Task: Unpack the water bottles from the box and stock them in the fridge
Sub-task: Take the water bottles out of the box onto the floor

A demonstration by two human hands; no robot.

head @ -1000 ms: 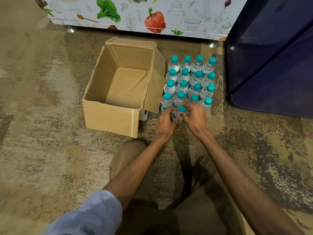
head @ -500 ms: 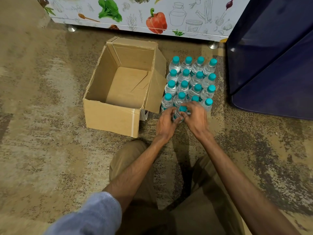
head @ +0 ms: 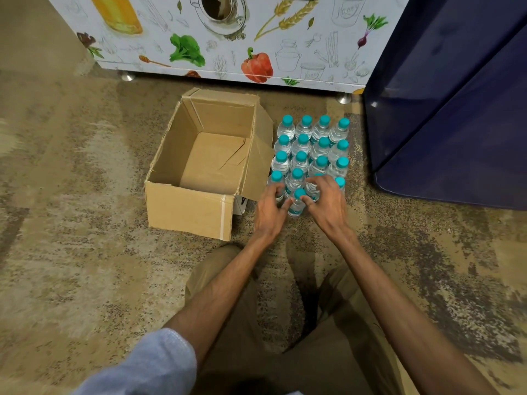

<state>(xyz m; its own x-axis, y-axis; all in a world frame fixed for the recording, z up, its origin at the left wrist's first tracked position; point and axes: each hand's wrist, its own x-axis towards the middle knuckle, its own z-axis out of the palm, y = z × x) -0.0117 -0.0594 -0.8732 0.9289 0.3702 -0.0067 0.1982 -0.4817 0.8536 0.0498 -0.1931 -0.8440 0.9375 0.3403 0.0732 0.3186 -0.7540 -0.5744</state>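
While we crouch on the floor [head: 71, 223], our left hand [head: 269, 213] and right hand [head: 328, 203] meet around one bottle [head: 296, 202] at the near edge of the pack of bottles [head: 312, 149]. That bottle stands alone in front of the pack's nearest row, touching it. Fingers [head: 309, 198] of the right hand press its teal cap and shoulder; the left fingers curl against its other side and against the neighbouring bottle, so both hands close on it. Its label carries teal lettering, too blurred to read.

Just left of the pack sits the box [head: 205, 172], open, flaps up, a strip of tape down its near corner. Beyond the pack stands a cabinet [head: 228, 38] printed with vegetables, wheat and jars; "Honey" is legible on two drawn jars. Right of the pack stands the dark blue fridge [head: 456, 124], door shut. Near us, a blue sleeve [head: 148, 366] covers the left upper arm.
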